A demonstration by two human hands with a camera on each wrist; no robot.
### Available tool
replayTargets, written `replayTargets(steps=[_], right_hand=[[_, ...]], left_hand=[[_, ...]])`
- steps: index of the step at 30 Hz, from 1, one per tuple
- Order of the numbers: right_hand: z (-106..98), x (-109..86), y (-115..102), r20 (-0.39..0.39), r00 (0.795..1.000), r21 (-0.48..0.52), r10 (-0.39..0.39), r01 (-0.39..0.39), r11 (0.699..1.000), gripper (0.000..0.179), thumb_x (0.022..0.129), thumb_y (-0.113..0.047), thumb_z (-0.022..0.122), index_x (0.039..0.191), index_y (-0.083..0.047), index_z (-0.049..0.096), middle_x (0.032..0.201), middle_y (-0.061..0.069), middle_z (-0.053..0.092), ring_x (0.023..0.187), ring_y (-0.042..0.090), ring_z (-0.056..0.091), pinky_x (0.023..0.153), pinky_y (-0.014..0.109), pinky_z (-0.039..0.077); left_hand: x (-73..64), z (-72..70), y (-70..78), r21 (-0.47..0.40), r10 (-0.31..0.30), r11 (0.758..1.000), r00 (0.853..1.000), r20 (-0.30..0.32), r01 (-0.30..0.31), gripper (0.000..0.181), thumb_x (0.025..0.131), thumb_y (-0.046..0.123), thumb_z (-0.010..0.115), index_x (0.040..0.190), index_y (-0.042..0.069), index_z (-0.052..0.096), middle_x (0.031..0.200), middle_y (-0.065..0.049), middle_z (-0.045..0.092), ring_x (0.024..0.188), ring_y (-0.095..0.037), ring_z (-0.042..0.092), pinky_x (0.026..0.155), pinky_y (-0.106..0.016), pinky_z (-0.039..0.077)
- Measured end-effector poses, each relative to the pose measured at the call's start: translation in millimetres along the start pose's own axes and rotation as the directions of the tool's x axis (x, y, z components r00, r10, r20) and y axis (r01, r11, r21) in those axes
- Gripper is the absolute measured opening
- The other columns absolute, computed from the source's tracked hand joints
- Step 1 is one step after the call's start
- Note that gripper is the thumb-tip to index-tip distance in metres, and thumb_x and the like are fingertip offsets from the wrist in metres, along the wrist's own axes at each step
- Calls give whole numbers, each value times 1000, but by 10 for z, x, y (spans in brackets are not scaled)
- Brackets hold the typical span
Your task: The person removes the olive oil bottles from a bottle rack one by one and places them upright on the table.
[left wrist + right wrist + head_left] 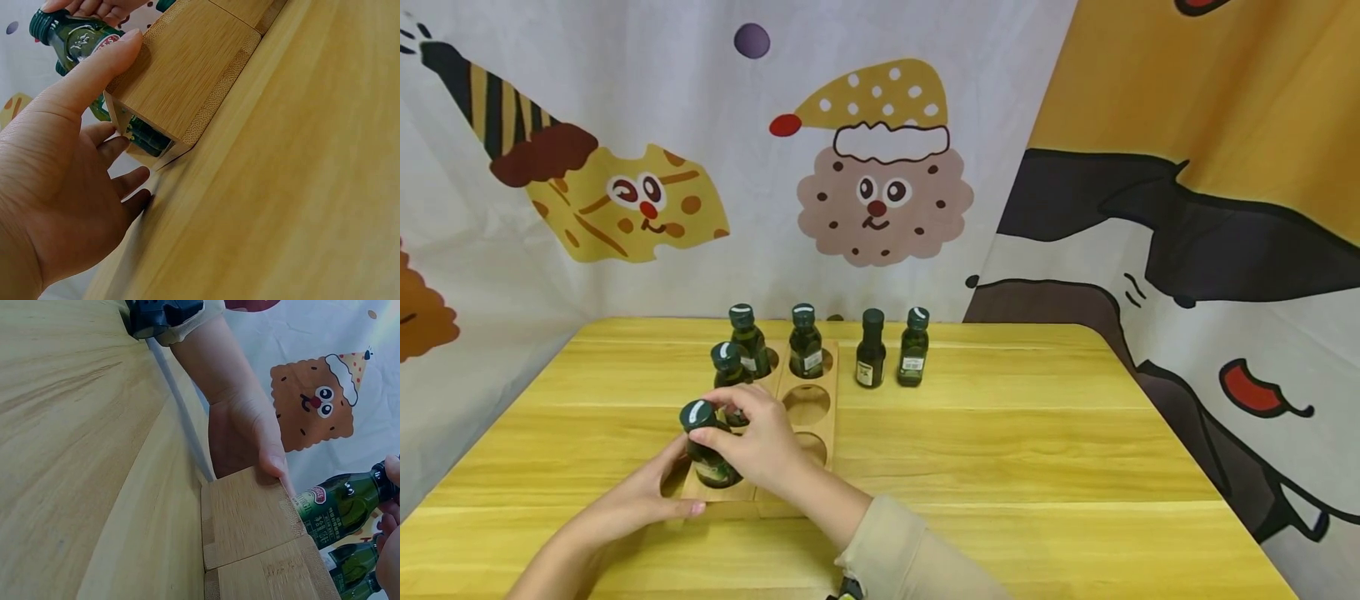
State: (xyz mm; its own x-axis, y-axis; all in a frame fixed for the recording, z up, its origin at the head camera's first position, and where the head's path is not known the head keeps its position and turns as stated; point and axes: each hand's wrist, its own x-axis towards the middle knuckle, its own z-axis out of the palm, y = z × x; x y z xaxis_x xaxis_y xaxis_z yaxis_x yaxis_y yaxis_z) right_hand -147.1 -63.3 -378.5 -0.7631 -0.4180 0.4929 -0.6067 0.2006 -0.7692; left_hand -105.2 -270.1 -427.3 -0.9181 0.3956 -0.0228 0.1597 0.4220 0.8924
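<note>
Bottle in hand: your right hand [760,433] pinches the near-left green bottle [707,467] at its capped neck, thumb on one side, fingers on the other. Its lower part stands in the near-left hole of the wooden rack [187,69]; whether the base is fully down, you cannot tell from these views.

Your left hand [69,175] is relaxed, not clenched, at the rack's near-left corner. Thumb touches the front face; fingers lie by the open end, two of them clear of the wood.

Rack layout, from your side: two columns joined flush. Left column carries a middle bottle [727,371], partly behind your right hand, and a far-left bottle [748,343]. Right column carries a far-right bottle [806,350] in its back hole.

To the right of the rack, upright on the yellow wood-grain table [1000,433]: a dark bottle [871,354] and, near it, a green bottle with a white label [913,350]. Printed cartoon cloth [700,83] hangs behind.
</note>
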Motion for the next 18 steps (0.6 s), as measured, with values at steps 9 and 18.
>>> replayTargets(steps=[9, 18], right_hand=[[-102, 35, -91, -33, 995, 11, -90, 90, 996, 33, 84, -15, 75, 115, -8, 65, 102, -2, 60, 92, 5, 52, 79, 18, 49], [-257, 89, -234, -36, 993, 58, -109, 111, 992, 31, 87, -12, 72, 115, -7, 63, 99, 0, 58, 91, 9, 51, 81, 20, 48]], left_hand=[[5, 17, -13, 0, 16, 1000, 1000, -7, -16, 100, 82, 12, 73, 151, -4, 3, 146, -38, 21, 129, -56, 24, 94, -76, 17], [-6, 9, 3, 15, 17, 1000, 1000, -10, -17, 99, 81, 11, 74, 150, -6, 5, 144, -40, 24, 127, -57, 27, 92, -76, 20]])
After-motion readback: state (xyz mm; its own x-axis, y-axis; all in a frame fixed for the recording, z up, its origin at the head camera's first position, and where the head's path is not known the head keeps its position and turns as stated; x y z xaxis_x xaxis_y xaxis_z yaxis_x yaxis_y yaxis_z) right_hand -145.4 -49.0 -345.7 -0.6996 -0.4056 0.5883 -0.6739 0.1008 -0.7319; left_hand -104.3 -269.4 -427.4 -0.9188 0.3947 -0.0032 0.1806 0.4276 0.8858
